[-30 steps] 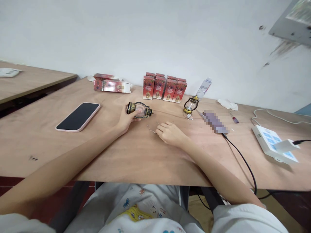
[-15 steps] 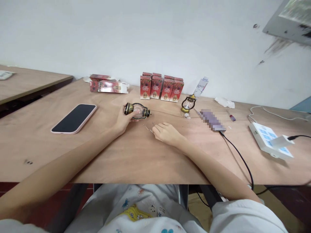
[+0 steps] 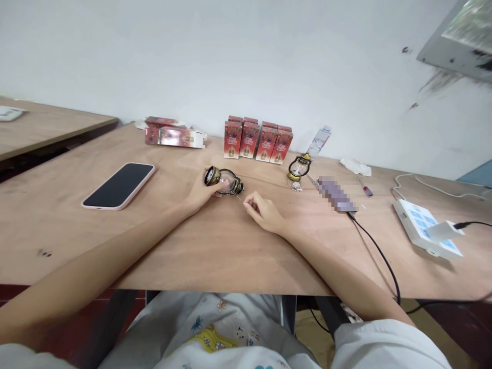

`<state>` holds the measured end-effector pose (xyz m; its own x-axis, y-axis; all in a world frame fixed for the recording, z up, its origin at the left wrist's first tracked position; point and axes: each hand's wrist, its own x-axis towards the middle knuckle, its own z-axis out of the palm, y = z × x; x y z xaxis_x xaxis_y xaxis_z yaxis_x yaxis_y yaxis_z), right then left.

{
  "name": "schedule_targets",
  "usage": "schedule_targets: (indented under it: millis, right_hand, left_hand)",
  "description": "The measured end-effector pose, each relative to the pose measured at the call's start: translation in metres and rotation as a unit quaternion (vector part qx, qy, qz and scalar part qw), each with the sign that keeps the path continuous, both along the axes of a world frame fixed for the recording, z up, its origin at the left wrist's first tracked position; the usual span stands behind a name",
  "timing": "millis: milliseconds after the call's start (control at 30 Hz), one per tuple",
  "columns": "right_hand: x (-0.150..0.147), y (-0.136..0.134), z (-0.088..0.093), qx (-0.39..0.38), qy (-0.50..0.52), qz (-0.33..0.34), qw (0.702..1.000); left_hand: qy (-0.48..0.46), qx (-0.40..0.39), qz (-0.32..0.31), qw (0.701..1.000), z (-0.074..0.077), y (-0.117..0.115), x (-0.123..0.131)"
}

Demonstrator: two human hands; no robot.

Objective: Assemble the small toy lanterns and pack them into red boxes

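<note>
At a wooden table (image 3: 215, 256) by a pale wall (image 3: 172, 61), seen from the wearer's POV, two bare hands work on one small lantern (image 3: 229, 180). It's approx. mid-table, tipped on its side, w/ base toward L & capped top toward R. L hand (image 3: 203, 192) grasps it at the base end, thumb across the glass; can't tell if the lantern also rests on the tabletop. R hand (image 3: 262, 210) pinches a thin wire (image 3: 240, 199) btwn thumb & fingers, far end right by the lantern's top; too small to tell if it's hooked in or just touching. Step in hand, as far as one can judge: lining up the wire end w/ the side of the top. Next move prob. calls for a steady L grip & a small, precise push or turn from the R fingertips, bc the wire looks thin & springy. Lantern's look: dark, aged-gold base & cap, rounded clear glass, dark curved frame bars on either side; base underside partly faces the viewer, showing a pale disc. Around it: a similar lantern (image 3: 294, 176) upright toward R, clear bottle (image 3: 320, 142) tilted behind that one, red printed boxes (image 3: 249, 139) standing by the wall, dark-screened phone (image 3: 118, 185) in a pink case well off to L.
</note>
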<state>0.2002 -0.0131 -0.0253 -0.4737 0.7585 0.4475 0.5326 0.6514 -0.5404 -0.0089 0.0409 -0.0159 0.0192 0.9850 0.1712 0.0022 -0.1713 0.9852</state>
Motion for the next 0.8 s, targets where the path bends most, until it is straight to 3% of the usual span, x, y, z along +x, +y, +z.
schedule_targets:
  millis: [800]
  right_hand:
    - [-0.0032,-0.0030,0.0026,-0.067,0.110,-0.004,0.992]
  left_hand:
    - [0.051,-0.005,0.000,0.999,0.0040,-0.0040,0.0006]
